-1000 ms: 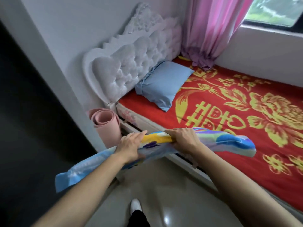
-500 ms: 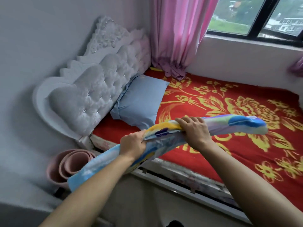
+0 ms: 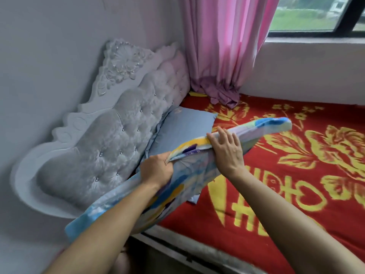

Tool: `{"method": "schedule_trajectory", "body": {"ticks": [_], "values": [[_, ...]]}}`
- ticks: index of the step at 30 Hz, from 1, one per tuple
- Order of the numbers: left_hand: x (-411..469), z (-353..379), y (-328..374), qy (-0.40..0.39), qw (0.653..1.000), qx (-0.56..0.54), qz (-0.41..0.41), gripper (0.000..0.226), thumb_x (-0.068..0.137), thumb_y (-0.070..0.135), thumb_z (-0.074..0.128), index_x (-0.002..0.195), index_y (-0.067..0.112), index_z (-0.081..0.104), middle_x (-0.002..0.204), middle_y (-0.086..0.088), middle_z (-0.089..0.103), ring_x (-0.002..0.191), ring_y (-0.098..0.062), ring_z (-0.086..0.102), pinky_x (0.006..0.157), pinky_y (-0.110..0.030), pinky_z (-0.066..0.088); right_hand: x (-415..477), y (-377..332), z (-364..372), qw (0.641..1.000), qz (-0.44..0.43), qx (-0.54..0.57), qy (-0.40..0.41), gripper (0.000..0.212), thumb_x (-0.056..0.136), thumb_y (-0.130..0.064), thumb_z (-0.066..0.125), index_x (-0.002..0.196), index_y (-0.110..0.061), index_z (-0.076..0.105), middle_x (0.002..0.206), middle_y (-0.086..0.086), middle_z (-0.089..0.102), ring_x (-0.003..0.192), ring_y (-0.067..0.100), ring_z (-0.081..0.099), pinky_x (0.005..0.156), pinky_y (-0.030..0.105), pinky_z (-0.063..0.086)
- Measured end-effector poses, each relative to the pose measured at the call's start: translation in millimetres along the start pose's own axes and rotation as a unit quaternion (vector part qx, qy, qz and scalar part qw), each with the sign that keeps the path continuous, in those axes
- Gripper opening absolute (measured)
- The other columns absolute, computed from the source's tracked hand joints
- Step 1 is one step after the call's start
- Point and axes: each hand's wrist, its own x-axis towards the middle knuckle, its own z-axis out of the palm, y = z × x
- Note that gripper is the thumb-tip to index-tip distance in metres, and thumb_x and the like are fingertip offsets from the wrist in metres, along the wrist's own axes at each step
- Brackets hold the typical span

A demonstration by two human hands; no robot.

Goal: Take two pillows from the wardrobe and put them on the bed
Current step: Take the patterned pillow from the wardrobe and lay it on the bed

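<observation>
Both hands hold a colourful pillow [image 3: 197, 171] printed in blue, yellow and purple, lifted above the near edge of the bed [image 3: 296, 175]. The left hand [image 3: 157, 171] is closed in a fist around a bunched fold of the pillow's upper edge, fingers curled tight over the cloth. The right hand [image 3: 227, 151] lies flatter on the pillow's top edge just to the right, with the fingers spread loosely and pressed against the fabric; how far the thumb wraps underneath cannot be seen. The pillow runs in a slant from below the left forearm, where its pale blue end hangs lowest, up past the right hand to a bright blue tip over the red and gold bedspread. Just beyond the hands, a plain blue pillow [image 3: 183, 125] already rests on the bed, leaning against the tufted grey headboard [image 3: 118, 139]. Farther off, beyond the right hand, a pink curtain [image 3: 223, 52] drops to the bed's far corner, its hem bunched on the bedspread beneath the window [image 3: 308, 16].
</observation>
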Motion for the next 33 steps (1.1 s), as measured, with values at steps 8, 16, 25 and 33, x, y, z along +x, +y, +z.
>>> {"method": "schedule_trajectory", "body": {"ticks": [8,16,25,33], "values": [[102.5,27.4,-24.0,0.015,0.994,-0.094,-0.052,0.022,0.079,0.032,0.054,0.09,0.023,0.071,0.055,-0.005,0.059,0.057,-0.029,0.057,0.051,-0.037,0.05,80.8,-17.4,69.7,0.978,0.09,0.181,0.046,0.078,0.096,-0.037,0.054,0.156,-0.005,0.016,0.161,0.028,0.008,0.151,0.038,0.005,0.124,0.046,0.012],[213.2,69.7,-62.5,-0.073,0.93,-0.353,-0.069,0.047,0.084,0.037,0.07,0.057,0.011,0.042,0.049,0.007,0.025,0.049,-0.013,0.022,0.051,-0.03,0.023,129.8,-39.9,150.5,0.907,0.263,0.308,-0.117,0.096,0.088,-0.074,0.031,0.158,-0.016,0.002,0.166,0.013,-0.002,0.153,0.024,-0.008,0.124,0.039,0.003],[331.6,133.6,-128.1,-0.178,0.745,-0.609,-0.206,0.01,0.088,0.021,0.072,0.081,0.015,0.074,0.083,-0.007,0.071,0.073,-0.022,0.063,0.07,-0.035,0.055,200.8,-84.0,226.3,0.905,0.319,0.281,-0.024,0.093,0.088,-0.078,0.025,0.158,-0.025,-0.003,0.167,0.003,-0.006,0.152,0.013,-0.012,0.124,0.036,0.0],[348.2,267.8,-224.8,-0.229,0.862,-0.403,-0.204,0.037,0.095,0.021,0.061,0.131,0.013,0.055,0.121,-0.003,0.065,0.102,-0.012,0.059,0.088,-0.017,0.048,184.0,-109.2,363.5,0.912,0.232,0.174,-0.289,0.073,0.097,-0.063,0.033,0.157,-0.031,0.009,0.167,0.008,0.0,0.153,0.031,-0.001,0.123,0.045,0.005]]}}
